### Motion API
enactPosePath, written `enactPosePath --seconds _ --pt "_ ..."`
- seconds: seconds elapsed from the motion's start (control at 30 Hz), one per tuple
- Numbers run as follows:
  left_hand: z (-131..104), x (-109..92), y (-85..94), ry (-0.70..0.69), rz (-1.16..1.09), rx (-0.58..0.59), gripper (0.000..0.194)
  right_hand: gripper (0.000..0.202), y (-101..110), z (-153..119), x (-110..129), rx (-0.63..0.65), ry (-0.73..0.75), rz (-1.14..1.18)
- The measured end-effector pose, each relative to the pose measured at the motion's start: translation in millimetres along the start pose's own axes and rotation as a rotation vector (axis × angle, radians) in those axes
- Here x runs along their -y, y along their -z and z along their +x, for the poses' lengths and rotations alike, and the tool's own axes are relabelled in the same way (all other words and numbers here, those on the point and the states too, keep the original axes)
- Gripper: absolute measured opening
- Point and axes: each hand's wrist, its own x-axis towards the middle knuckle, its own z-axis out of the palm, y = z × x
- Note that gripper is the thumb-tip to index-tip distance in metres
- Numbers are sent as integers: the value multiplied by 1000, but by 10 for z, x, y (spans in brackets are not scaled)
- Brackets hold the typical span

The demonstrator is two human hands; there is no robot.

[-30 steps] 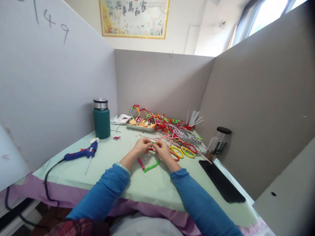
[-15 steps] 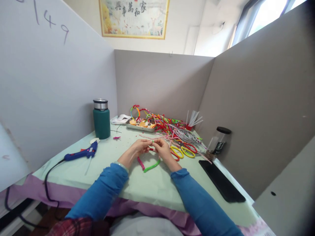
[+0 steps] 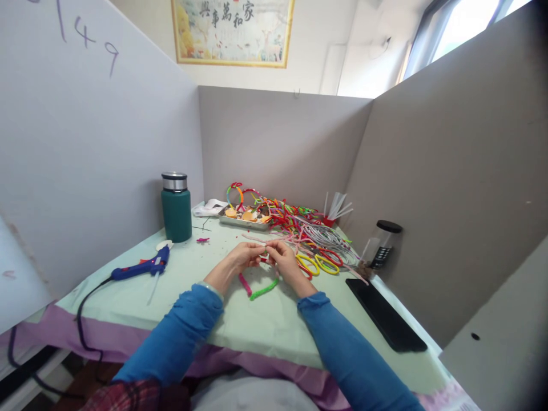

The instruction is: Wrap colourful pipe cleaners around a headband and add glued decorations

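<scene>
A bent pipe-cleaner hoop (image 3: 264, 289) with pink, green and red stretches hangs below my two hands over the table. My left hand (image 3: 245, 256) is closed, thumb and fingers pinching the hoop's upper part. Close against it, my right hand (image 3: 280, 257) pinches at the same spot, the fingertips of both nearly meeting. A bit of green shows between the fingertips; most of the hoop's top is hidden by the fingers.
Behind my hands lie a heap of coloured pipe cleaners (image 3: 291, 216), a metal tray (image 3: 244, 223) and yellow-handled scissors (image 3: 327, 265). To the left are a green flask (image 3: 176, 214) and a blue glue gun (image 3: 143, 268). A black phone (image 3: 383, 314) and clear bottle (image 3: 379, 248) are right.
My fingertips have shifted slightly at the top of the hoop, and less of the green bit shows between them. Otherwise the hands and hoop stay in place.
</scene>
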Motion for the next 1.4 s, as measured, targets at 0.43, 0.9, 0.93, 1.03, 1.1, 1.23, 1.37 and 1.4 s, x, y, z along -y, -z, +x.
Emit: enactPosePath --seconds 0.43,0.9,0.93,1.03,1.1,1.23,1.37,1.4 --pt "33 33 41 2 -72 33 16 23 -17 6 23 -18 53 30" --pt "-56 -51 41 -6 242 139 35 23 122 -50 56 279 -87 -26" --pt "-63 -57 47 -17 277 153 36 23 132 -53 68 306 -108 0" --pt "-84 -76 49 -37 366 171 39 24 142 -57 91 363 -142 43" --pt "-91 -84 42 -35 406 169 40 24 141 -59 93 364 -139 35" --pt "-84 -83 35 -41 425 167 41 22 139 -64 80 307 -106 9" --pt "-75 -79 23 -72 406 185 39 22 139 -52 63 288 -83 6" --pt "-75 -79 19 -82 401 178 39 23 139 -49 62 285 -83 3"
